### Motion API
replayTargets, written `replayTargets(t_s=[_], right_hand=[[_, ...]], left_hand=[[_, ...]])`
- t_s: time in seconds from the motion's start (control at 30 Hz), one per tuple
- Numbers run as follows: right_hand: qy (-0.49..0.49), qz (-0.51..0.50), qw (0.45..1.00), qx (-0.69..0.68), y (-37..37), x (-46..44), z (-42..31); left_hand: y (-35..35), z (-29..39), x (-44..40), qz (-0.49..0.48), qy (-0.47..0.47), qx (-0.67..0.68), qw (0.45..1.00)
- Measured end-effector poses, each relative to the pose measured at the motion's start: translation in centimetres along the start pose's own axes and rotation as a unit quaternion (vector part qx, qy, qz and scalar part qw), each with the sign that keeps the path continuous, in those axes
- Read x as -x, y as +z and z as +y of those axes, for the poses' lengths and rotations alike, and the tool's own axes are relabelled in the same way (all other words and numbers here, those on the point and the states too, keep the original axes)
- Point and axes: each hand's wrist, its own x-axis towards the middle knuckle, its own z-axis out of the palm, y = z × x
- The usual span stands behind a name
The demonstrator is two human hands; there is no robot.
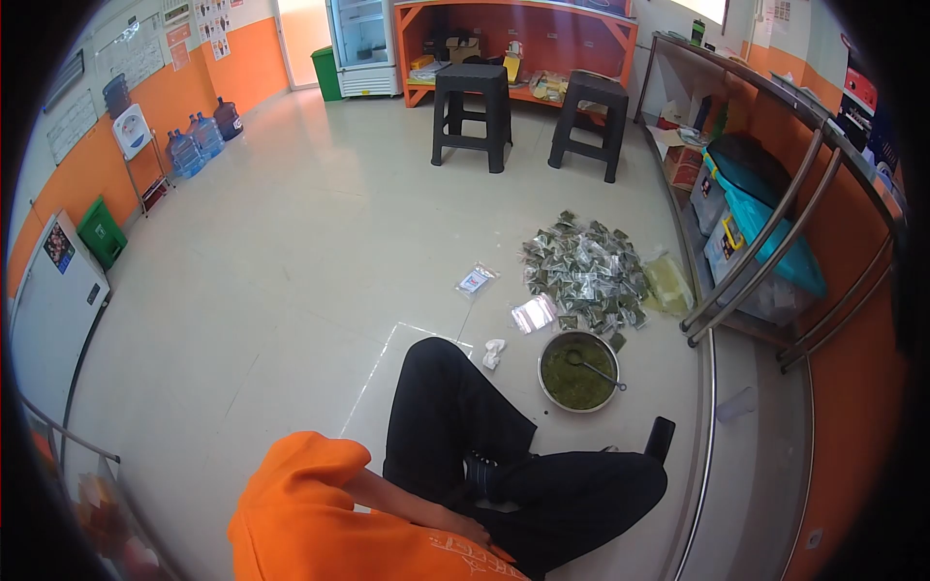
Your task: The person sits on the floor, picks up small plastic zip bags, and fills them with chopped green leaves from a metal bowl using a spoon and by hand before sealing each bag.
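My left hand [472,530] rests low on my lap against the black trousers [572,504], its fingers mostly hidden. My right hand is out of view. Beyond my bent knees, a round metal bowl [549,395] holds a green mixture [573,385] with a dark spoon [596,370] lying in it. Just behind the bowl lies a heap of small clear packets with green contents [584,271]. Left of the heap are two stacks of flat clear bags [476,280] [534,314]. A crumpled white tissue [493,353] sits left of the bowl.
A yellowish-green bag [668,285] lies right of the heap, near a shelf with storage boxes [746,252]. A dark phone-like object [660,441] is by my right knee. Two black stools [472,116] [590,121] stand farther back. Water jugs [199,138] line the left wall.
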Motion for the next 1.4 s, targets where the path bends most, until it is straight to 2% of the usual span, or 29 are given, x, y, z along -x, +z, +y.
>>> replayTargets(t_s=[0.37,0.5,0.77,0.83,0.9,0.97,1.03,1.1,1.13,1.17,1.23,1.3,1.37,1.4], right_hand=[[0.033,0.053,0.994,-0.089,-0.5,2.1,4.2],[0.047,0.084,0.985,-0.146,0.0,4.7,7.9],[0.098,0.128,0.963,-0.215,1.0,10.9,13.7],[0.106,0.121,0.967,-0.2,0.5,12.4,14.1],[0.105,0.097,0.98,-0.137,-0.8,13.0,12.3],[0.124,0.064,0.99,-0.016,-2.1,13.1,9.6],[0.123,0.048,0.991,-0.002,-3.0,12.6,8.8],[0.115,0.031,0.993,0.017,-4.2,12.1,5.9],[0.069,-0.005,0.985,0.156,-5.1,12.0,3.3],[0.026,-0.045,0.955,0.293,-6.1,11.4,0.6],[0.012,-0.029,0.965,0.261,-7.0,10.3,-3.2],[-0.057,0.064,0.988,0.131,-7.1,8.8,-8.4],[-0.163,0.079,0.967,0.178,-7.7,6.1,-11.9],[-0.185,0.083,0.947,0.251,-7.9,4.9,-14.3]], left_hand=[[-2.2,2.1,1.9,-0.055,-0.015,0.007,0.998],[-2.8,2.9,2.4,-0.083,-0.014,0.024,0.996],[-3.1,3.9,2.3,-0.08,-0.051,0.056,0.994],[-2.5,3.7,2.5,0.023,-0.022,0.092,0.995],[-3.1,3.7,2.6,0.012,-0.012,0.108,0.994],[-3.3,3.6,2.7,0.005,-0.003,0.127,0.992],[-3.6,3.2,3.1,-0.03,-0.025,0.12,0.992],[-4.8,4.2,4.2,-0.015,-0.022,0.139,0.99],[-4.7,3.6,5.2,-0.022,-0.036,0.115,0.992],[-4.5,3.1,5.8,-0.024,-0.05,0.094,0.994],[-4.6,3.6,5.5,-0.008,-0.068,0.102,0.992],[-5.9,3.5,4.8,0.007,-0.084,0.103,0.991],[-7.6,3.1,4.2,0.098,-0.11,0.122,0.982],[-8.6,2.1,4.0,0.104,-0.102,0.101,0.984]])
